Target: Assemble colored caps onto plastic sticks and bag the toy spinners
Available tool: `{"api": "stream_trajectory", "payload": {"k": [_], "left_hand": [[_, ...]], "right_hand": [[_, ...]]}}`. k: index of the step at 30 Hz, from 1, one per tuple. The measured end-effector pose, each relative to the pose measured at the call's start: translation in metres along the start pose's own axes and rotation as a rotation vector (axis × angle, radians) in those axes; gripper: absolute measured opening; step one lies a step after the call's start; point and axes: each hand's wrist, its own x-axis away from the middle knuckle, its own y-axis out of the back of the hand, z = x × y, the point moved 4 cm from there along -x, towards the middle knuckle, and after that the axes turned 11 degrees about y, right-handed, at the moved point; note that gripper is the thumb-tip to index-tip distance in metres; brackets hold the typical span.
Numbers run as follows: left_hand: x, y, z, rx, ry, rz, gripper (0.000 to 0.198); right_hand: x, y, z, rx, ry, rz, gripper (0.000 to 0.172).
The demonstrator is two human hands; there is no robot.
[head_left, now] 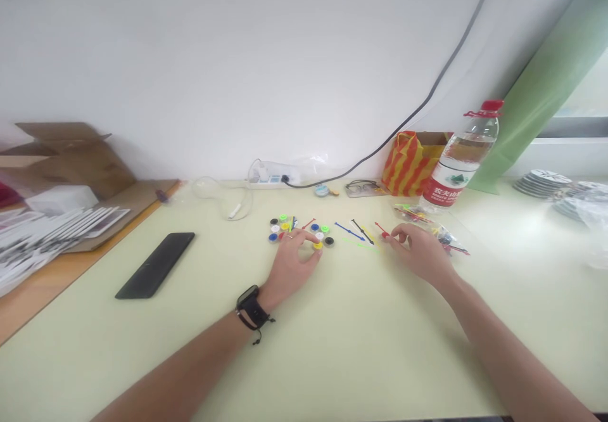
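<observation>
My left hand (pixel 293 262), with a black watch on its wrist, closes thumb and index finger on a small yellow round piece (pixel 318 245). Around it lie other small round pieces: a white one (pixel 320 236), a black one (pixel 329 241) and a green one (pixel 325 228), with a second coloured group (pixel 275 229) partly behind the fingers. Farther right, my right hand (pixel 422 252) is pinched at a red round piece (pixel 384 235) beside a red pointer (pixel 379 227). Between the hands rest a blue arrow-shaped pointer (pixel 350 231) and a black one (pixel 363 232), among yellow and green ones.
A water bottle (pixel 458 159) stands beyond my right hand, near a plastic bag of pointers (pixel 432 229) and a striped bag (pixel 403 165). A black phone (pixel 156 265) lies at left. A power strip (pixel 273 175) and glasses (pixel 363 186) sit by the wall.
</observation>
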Motion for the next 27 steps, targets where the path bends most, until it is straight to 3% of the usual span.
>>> {"api": "stream_trajectory", "payload": {"k": [5,9,15,19,24,27], "left_hand": [[0.002,-0.005,0.001,-0.03,-0.028,0.039,0.012],[0.007,-0.009,-0.002,0.02,-0.058,0.159,0.011],[0.014,-0.013,-0.006,0.006,-0.176,0.236,0.023],[0.014,-0.016,-0.005,-0.008,-0.201,0.298,0.016],[0.013,-0.014,-0.006,0.066,-0.133,0.294,0.016],[0.011,-0.013,-0.005,0.147,-0.051,0.32,0.011]], "right_hand": [[0.003,-0.01,0.016,-0.026,0.247,0.018,0.03],[0.009,-0.018,0.027,0.051,0.335,0.11,0.035],[0.007,-0.018,0.027,0.009,0.309,0.069,0.028],[0.005,-0.02,0.024,-0.016,0.295,0.084,0.019],[0.005,-0.016,0.03,-0.077,0.284,0.018,0.012],[0.006,-0.012,0.034,-0.221,0.205,-0.044,0.01]]}}
